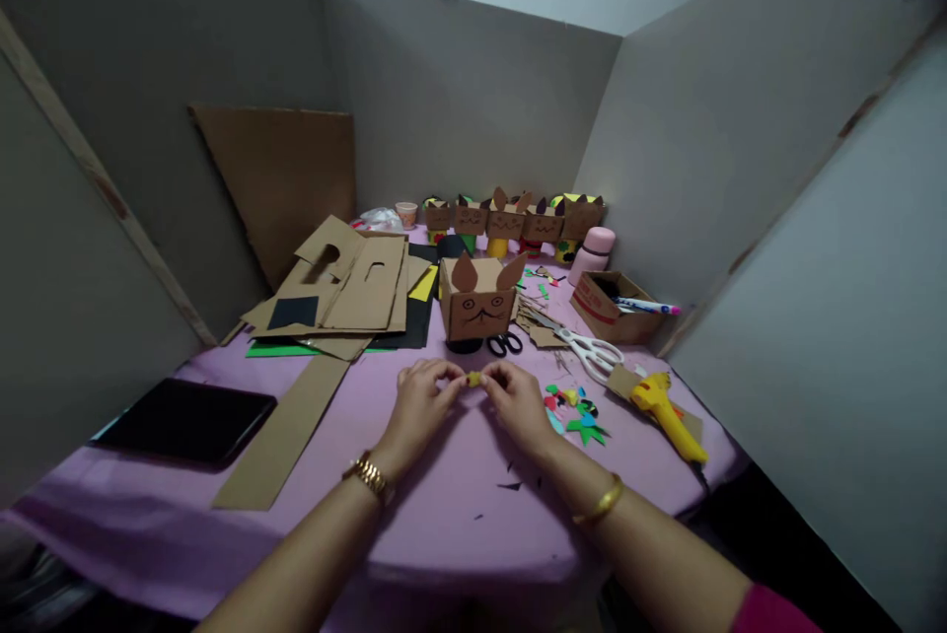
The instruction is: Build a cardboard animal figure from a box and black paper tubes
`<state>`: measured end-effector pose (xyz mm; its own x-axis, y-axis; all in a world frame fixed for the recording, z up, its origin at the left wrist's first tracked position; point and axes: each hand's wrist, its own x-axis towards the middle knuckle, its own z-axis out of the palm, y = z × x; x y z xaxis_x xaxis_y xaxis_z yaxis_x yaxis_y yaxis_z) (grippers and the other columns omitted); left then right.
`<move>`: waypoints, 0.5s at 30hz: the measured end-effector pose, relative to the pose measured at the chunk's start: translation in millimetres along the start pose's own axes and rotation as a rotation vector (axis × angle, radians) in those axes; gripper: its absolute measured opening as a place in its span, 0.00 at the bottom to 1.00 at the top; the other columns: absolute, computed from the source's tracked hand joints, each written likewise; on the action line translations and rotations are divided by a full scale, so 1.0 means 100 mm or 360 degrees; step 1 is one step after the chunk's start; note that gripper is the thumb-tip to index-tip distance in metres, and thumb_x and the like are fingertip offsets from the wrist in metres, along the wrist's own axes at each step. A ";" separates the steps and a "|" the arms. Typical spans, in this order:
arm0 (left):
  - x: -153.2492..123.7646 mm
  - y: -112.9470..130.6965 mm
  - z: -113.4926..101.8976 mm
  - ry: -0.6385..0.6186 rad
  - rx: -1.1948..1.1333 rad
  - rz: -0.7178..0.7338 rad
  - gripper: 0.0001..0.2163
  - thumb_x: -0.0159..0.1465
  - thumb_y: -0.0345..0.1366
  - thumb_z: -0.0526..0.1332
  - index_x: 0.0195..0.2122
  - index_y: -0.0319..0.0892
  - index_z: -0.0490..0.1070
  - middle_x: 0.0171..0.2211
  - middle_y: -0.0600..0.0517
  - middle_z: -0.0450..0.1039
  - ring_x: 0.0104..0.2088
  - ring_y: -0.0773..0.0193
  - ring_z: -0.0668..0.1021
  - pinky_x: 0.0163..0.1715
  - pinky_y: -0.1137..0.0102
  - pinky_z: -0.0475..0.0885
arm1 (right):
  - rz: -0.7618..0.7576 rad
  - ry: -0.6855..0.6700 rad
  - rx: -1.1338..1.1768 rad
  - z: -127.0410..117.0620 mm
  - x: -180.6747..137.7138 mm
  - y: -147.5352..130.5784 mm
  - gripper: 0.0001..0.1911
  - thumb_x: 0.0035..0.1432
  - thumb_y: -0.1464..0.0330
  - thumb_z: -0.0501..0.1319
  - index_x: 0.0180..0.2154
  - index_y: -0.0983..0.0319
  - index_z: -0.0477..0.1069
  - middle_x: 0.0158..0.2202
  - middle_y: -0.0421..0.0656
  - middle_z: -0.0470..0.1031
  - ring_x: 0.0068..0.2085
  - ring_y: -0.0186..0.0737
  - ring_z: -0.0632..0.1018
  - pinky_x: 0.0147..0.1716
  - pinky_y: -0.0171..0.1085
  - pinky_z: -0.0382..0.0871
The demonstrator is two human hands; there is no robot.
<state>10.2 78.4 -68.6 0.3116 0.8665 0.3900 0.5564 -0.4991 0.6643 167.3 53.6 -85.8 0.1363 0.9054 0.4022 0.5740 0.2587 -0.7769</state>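
Note:
Between my fingertips is a small yellow piece [474, 380], too small to make out fully. My left hand [423, 404] pinches its left end and my right hand [518, 404] its right end. Just beyond them stands a cardboard box [480, 315] with a drawn cat face and two brown ears, on a dark base. Black-handled scissors [505, 344] lie at its right foot. To the right of my right hand is a pile of coloured paper cut-outs [573, 406] in green, red, blue and yellow.
White-handled scissors [592, 352], a yellow glue gun [670, 416] and a cardboard box of pens [611, 308] lie at right. A pink bottle [592, 253] stands behind. Several cat-faced boxes [507, 221] line the back. Cardboard sheets [362, 288], a strip [285, 441] and a black tablet [184, 419] occupy the left.

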 end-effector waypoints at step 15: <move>0.51 -0.40 0.09 0.0171 0.0124 -0.0061 0.07 0.65 0.38 0.60 0.34 0.39 0.72 0.34 0.52 0.74 0.39 0.61 0.76 0.42 0.60 0.72 | 0.0192 0.0118 -0.0166 0.41 0.48 0.13 0.09 0.63 0.64 0.60 0.38 0.64 0.73 0.39 0.43 0.77 0.39 0.39 0.78 0.41 0.44 0.73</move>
<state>10.4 142.8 -81.3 0.2073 0.8767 0.4341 0.6258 -0.4599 0.6300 148.4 114.8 -96.7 0.2663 0.8994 0.3466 0.6299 0.1097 -0.7689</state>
